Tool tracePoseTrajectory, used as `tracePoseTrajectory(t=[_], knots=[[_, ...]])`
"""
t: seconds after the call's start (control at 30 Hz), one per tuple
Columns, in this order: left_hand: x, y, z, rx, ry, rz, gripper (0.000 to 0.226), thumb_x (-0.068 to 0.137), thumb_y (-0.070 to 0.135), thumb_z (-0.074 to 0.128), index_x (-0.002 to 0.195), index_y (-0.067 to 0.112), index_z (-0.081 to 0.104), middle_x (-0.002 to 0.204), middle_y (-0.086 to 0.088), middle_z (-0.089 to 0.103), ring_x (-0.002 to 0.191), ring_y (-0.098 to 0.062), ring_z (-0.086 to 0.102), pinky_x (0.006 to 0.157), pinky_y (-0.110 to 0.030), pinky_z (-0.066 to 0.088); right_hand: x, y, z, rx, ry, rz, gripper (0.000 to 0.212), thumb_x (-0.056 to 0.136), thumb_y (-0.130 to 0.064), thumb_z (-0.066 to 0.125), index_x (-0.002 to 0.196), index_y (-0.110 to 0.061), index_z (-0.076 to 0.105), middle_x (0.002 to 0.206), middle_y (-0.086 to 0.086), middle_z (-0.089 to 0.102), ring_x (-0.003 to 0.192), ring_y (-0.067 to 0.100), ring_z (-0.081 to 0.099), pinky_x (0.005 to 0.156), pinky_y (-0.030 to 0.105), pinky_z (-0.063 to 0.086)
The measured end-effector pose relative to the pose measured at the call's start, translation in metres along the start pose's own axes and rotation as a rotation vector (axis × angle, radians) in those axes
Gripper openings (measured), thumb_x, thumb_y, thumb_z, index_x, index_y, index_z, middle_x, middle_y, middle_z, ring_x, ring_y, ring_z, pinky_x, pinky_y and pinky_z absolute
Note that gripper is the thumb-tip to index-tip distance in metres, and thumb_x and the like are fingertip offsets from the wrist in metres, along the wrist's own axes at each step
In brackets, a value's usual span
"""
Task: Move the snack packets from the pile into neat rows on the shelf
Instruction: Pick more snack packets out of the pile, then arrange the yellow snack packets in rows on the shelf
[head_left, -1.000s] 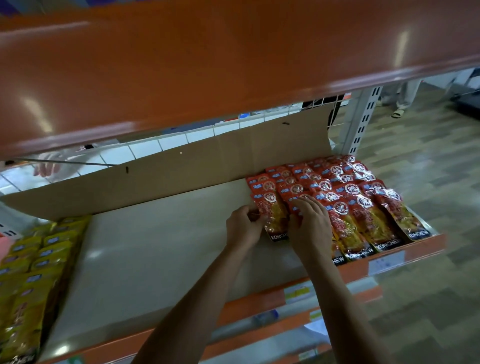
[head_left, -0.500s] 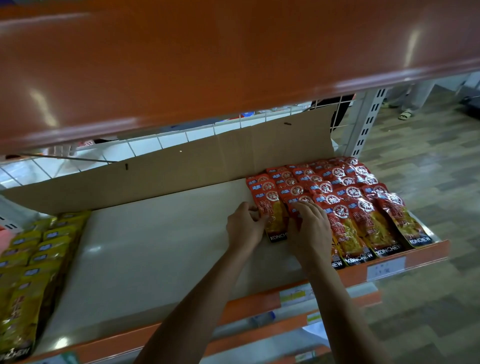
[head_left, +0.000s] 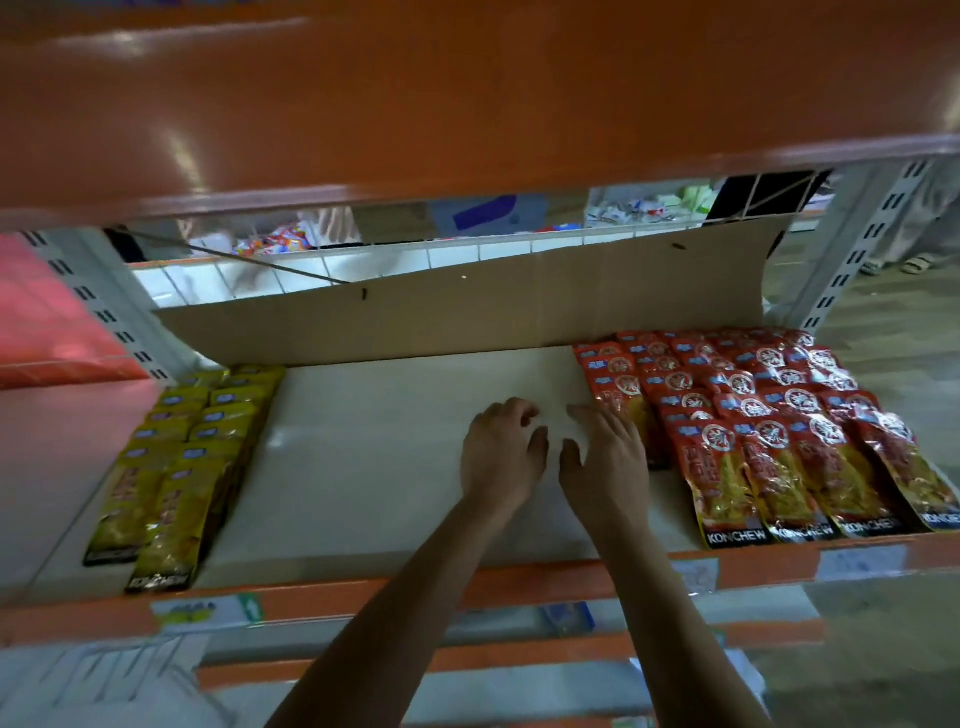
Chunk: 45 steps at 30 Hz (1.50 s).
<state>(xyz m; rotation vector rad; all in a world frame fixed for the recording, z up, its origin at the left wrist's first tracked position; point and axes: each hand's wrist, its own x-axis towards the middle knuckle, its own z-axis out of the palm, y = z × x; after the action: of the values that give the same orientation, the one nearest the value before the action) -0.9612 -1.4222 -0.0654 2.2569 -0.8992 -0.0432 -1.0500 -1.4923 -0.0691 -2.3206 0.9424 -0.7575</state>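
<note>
Resting both hands on the shelf (head_left: 374, 467), between two blocks of stock.

Left hand (head_left: 501, 457): over the bare white board, fingers loosely curled, grip released, nothing in it.

Right hand (head_left: 608, 462): fingers stretched forward, its outer edge against the leftmost row (head_left: 618, 384) of the red packets (head_left: 779, 431); grip released, pinching nothing.

Red packets: at the right end of the shelf, overlapped in rows running from the cardboard backing (head_left: 519, 312) toward the front lip. The leftmost row stops short of the lip; the others reach it.

Yellow packets (head_left: 192, 457): two rows at the left end, well apart from my hands.

Pile: not in view.

Step in hand, as I judge it: one placement finished, hands free, the leftmost red row part-built.

Next move calls for: fetching more packets from the pile, then laying each one over the foot of the last in that short row, label up and edge flush with its neighbour, without nudging the finished rows askew.
</note>
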Motion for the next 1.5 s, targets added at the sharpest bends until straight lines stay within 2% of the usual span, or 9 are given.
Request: tracePoseTrajectory(t=[0.23, 0.4, 0.6, 0.73, 0.83, 0.9, 1.0, 1.17, 1.5], knots=[[-0.034, -0.073, -0.074, 0.066, 0.106, -0.046, 0.031, 0.093, 0.028, 0.058, 0.12, 0.015, 0.061, 0.116, -0.003, 0.065, 0.108, -0.02, 0.056, 0.089, -0.029, 0.046, -0.039, -0.084, 0.052, 0.027, -0.111, -0.15, 0.041, 0.085, -0.004, 0.061, 0.126, -0.008, 0.06, 0.13, 0.008, 0.06, 0.126, 0.026, 0.048, 0.107, 0.035, 0.035], [-0.073, -0.143, -0.144, 0.111, 0.188, -0.088, 0.03, 0.091, 0.026, 0.059, 0.117, 0.012, 0.064, 0.114, -0.007, 0.066, 0.109, -0.026, 0.057, 0.089, -0.036, 0.048, -0.083, -0.158, 0.099, 0.072, -0.154, -0.249, 0.041, 0.078, 0.002, 0.064, 0.119, -0.004, 0.064, 0.121, 0.013, 0.064, 0.118, 0.031, 0.054, 0.1, 0.037, 0.041], [-0.125, -0.227, -0.23, 0.177, 0.36, -0.08, 0.025, 0.073, 0.021, 0.055, 0.092, 0.014, 0.069, 0.086, -0.01, 0.068, 0.082, -0.028, 0.06, 0.065, -0.034, 0.049, -0.139, -0.249, 0.163, 0.129, -0.195, -0.366, 0.036, 0.07, -0.015, 0.05, 0.099, -0.007, 0.07, 0.097, 0.014, 0.07, 0.091, 0.036, 0.064, 0.083, 0.04, 0.052], [-0.158, -0.28, -0.279, 0.219, 0.401, -0.163, 0.037, 0.08, 0.029, 0.048, 0.104, 0.011, 0.069, 0.1, -0.011, 0.07, 0.091, -0.036, 0.063, 0.08, -0.039, 0.053, -0.175, -0.303, 0.202, 0.17, -0.293, -0.386, 0.047, 0.073, -0.026, 0.04, 0.11, -0.013, 0.067, 0.111, 0.008, 0.067, 0.104, 0.033, 0.059, 0.091, 0.042, 0.048], [-0.178, -0.311, -0.31, 0.252, 0.446, -0.242, 0.034, 0.083, 0.024, 0.06, 0.111, 0.007, 0.067, 0.109, -0.013, 0.068, 0.102, -0.036, 0.06, 0.088, -0.04, 0.05, -0.193, -0.341, 0.222, 0.145, -0.332, -0.464, 0.033, 0.074, -0.015, 0.051, 0.103, -0.009, 0.066, 0.105, 0.01, 0.066, 0.099, 0.034, 0.058, 0.085, 0.037, 0.045], [-0.189, -0.33, -0.328, 0.258, 0.479, -0.304, 0.035, 0.087, 0.023, 0.064, 0.118, 0.008, 0.064, 0.116, -0.012, 0.066, 0.11, -0.034, 0.055, 0.092, -0.04, 0.047, -0.202, -0.361, 0.237, 0.141, -0.363, -0.494, 0.029, 0.08, -0.009, 0.06, 0.108, -0.007, 0.066, 0.11, 0.01, 0.066, 0.105, 0.032, 0.057, 0.09, 0.034, 0.042], [-0.199, -0.359, -0.352, 0.259, 0.503, -0.381, 0.038, 0.089, 0.025, 0.063, 0.124, 0.01, 0.061, 0.121, -0.012, 0.063, 0.114, -0.034, 0.052, 0.094, -0.04, 0.044, -0.213, -0.388, 0.262, 0.17, -0.417, -0.529, 0.034, 0.082, -0.006, 0.066, 0.117, -0.007, 0.064, 0.119, 0.01, 0.065, 0.114, 0.03, 0.055, 0.099, 0.034, 0.04], [-0.201, -0.411, -0.39, 0.253, 0.519, -0.508, 0.043, 0.091, 0.03, 0.059, 0.131, 0.014, 0.055, 0.129, -0.01, 0.057, 0.122, -0.033, 0.046, 0.099, -0.042, 0.04, -0.22, -0.437, 0.31, 0.175, -0.516, -0.534, 0.038, 0.09, -0.018, 0.061, 0.127, -0.014, 0.058, 0.13, 0.003, 0.059, 0.124, 0.022, 0.046, 0.103, 0.034, 0.038], [-0.159, -0.525, -0.478, 0.379, 0.49, -0.697, 0.049, 0.092, 0.037, 0.057, 0.135, 0.014, 0.048, 0.134, -0.009, 0.051, 0.123, -0.03, 0.042, 0.099, -0.037, 0.037, -0.192, -0.555, 0.419, 0.224, -0.629, -0.534, 0.041, 0.089, -0.016, 0.06, 0.129, -0.011, 0.055, 0.132, 0.007, 0.057, 0.123, 0.026, 0.046, 0.103, 0.03, 0.032]])
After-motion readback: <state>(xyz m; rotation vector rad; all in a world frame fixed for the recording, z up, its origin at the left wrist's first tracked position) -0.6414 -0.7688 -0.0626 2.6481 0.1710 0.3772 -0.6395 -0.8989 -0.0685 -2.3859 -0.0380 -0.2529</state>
